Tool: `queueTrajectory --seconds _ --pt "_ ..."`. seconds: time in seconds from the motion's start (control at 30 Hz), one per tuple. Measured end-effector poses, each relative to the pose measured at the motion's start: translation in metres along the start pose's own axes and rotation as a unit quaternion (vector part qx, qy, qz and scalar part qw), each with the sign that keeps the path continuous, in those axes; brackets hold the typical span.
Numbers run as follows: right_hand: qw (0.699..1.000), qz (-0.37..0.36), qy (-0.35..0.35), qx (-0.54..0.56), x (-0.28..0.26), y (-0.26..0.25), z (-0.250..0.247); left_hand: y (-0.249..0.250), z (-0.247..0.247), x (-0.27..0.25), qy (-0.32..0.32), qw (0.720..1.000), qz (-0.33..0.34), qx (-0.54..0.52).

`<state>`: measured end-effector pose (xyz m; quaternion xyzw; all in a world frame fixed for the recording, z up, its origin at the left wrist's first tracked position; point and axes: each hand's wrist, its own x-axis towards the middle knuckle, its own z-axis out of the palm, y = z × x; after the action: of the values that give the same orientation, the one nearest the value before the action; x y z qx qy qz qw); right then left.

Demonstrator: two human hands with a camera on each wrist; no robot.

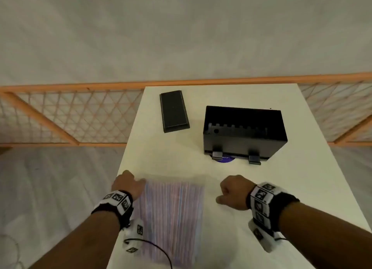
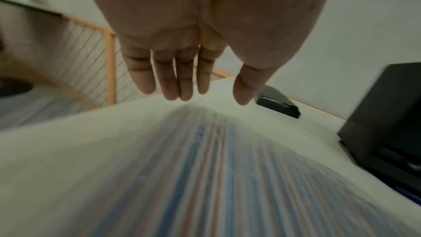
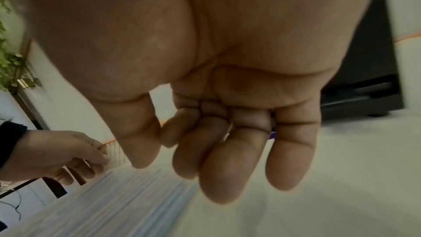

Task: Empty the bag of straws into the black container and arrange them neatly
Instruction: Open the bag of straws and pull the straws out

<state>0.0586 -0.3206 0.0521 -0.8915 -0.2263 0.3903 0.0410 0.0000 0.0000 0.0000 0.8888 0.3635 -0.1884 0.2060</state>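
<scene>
Both forearms are reaching in over the near edge of the white surface (image 1: 201, 164), each wearing a marker band at the wrist. Between them the bag of straws (image 1: 173, 218) is lying flat, blurred, its striped straws running away from the person. The left hand (image 1: 127, 185) is sitting palm down at the bag's far left corner; from the left wrist view its fingers (image 2: 169, 78) are stretching out straight and together, thumb apart, holding nothing, and whether the tips are touching the plastic I cannot tell. The right hand (image 1: 233, 192) is hovering just right of the bag, apart from it, knuckles up, fingers (image 3: 239, 165) curling loosely inward and thumb pointing toward the bag, gripping nothing. Farther back on the right, the black container (image 1: 244, 133) is standing open-topped, empty, two clips showing on its near side and a blue disc (image 1: 226, 158) peeking from under it. Its lid (image 1: 174, 110) is lying beyond on the left, well apart.
</scene>
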Motion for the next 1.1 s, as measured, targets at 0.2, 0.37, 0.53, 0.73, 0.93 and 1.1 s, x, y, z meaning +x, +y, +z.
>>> queueTrajectory --seconds 0.2,0.37,0.53,0.73,0.93,1.1 --pt "0.998 0.004 0.023 0.052 0.061 -0.066 -0.008 -0.002 0.011 0.046 -0.016 0.992 -0.082 -0.093" --pt "0.994 0.020 0.044 0.098 0.112 -0.108 -0.001 -0.013 0.017 0.072 -0.036 0.985 -0.064 -0.157" --pt "0.989 -0.017 0.022 0.147 0.156 -0.147 0.004 -0.006 0.015 0.064 -0.030 0.962 0.000 -0.271" --pt "0.982 -0.107 -0.002 0.158 0.159 -0.173 -0.008 0.001 0.017 0.051 -0.042 0.916 0.034 -0.397" --pt "0.983 -0.054 -0.021 0.174 0.144 -0.111 -0.015 0.007 0.011 0.057 0.002 0.976 0.026 -0.215" --pt "0.978 -0.036 -0.009 0.204 0.138 -0.102 -0.010 0.029 0.011 0.036 0.046 0.960 0.274 -0.047"
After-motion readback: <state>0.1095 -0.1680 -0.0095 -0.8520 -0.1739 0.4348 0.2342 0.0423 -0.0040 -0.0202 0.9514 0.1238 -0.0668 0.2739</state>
